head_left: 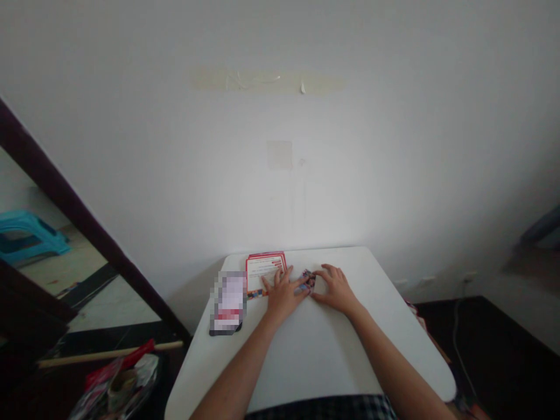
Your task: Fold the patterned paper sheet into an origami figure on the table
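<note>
A small colourful picture card (310, 282) lies on the white table (324, 350) between my hands. My right hand (338, 290) grips its right edge between thumb and index finger, the other fingers curled above. From the other side, my left hand (283, 293) holds its left part with thumb and index finger. The remaining left fingers are spread over a larger white printed sheet (259, 274) with a red border. That sheet rests on a similar one near the wall; my left hand hides part of it.
A phone (228, 303) with a blurred screen lies at the table's left side. The wall (376, 175) rises behind the table. On the left are a mirror's dark frame (87, 216), a wooden stick (109, 354) and a bag of items (120, 385). A cable (455, 332) hangs at right.
</note>
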A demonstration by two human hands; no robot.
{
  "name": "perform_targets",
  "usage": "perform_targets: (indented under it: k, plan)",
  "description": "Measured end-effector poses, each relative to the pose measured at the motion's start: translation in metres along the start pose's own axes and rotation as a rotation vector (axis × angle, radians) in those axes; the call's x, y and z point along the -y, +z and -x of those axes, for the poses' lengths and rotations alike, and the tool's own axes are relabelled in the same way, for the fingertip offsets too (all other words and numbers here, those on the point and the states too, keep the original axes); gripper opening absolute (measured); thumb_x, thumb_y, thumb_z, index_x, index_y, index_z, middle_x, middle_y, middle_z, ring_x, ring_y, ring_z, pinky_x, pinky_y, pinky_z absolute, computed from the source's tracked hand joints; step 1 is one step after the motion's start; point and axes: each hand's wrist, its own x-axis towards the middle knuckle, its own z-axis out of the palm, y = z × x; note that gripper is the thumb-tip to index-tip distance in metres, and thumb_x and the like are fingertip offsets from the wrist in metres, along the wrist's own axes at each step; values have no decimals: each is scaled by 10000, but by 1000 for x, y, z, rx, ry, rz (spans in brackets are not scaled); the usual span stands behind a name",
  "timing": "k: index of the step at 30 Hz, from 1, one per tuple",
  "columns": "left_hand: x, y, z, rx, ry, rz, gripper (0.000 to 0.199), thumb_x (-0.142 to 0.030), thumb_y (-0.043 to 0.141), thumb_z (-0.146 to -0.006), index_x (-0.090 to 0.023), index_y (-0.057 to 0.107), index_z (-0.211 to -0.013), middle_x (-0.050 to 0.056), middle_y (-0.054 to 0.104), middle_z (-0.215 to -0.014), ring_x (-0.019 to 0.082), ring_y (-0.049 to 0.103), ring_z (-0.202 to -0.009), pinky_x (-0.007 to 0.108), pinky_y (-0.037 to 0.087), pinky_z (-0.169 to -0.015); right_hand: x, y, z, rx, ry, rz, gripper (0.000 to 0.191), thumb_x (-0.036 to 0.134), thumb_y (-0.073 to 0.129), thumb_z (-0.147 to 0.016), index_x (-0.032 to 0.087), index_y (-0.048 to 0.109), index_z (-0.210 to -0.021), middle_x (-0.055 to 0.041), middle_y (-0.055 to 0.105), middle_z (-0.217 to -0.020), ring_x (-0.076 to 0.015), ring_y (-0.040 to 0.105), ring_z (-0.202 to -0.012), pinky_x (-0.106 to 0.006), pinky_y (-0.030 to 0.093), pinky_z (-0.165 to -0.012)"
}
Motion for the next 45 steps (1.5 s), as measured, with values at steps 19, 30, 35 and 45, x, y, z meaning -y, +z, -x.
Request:
perform_targets:
  k: [19,30,35,45]
  plan:
    - [17,-18,-1,-16,-10,30,269,-445,646,-827,-498,681,-1089,25,444,-1469,362,270,-1393,798,32,-1024,4,-4,0,4,42,-28,354,490,567,-873,374,620,-1203,-86,486,-1297,-262,428,-1245,-470,365,-1051]
    - [16,-15,-5,-8,5,105,213,-414,698,-795,-450,723,-1004,-25,485,-1443,328,304,-1367,779,37,-1049,7,-2,1,-23,38,15,354,494,558,-885,387,614,-1218,-86,492,-1302,-260,440,-1214,-462,378,-1030]
    - [17,-16,-4,-14,28,106,261,-418,682,-809,-459,701,-1066,-18,465,-1462,326,287,-1376,763,14,-1063,7,-1,0,-5,19,38,348,459,541,-903,426,589,-1247,-78,486,-1317,-263,424,-1242,-504,339,-1053]
    - [18,-11,-6,-57,76,87,157,-429,653,-831,-444,737,-962,-38,494,-1435,310,319,-1363,758,-13,-1074,9,-3,0,-21,-41,0,267,373,574,-896,403,656,-1148,-64,545,-1268,-256,455,-1209,-507,329,-1060]
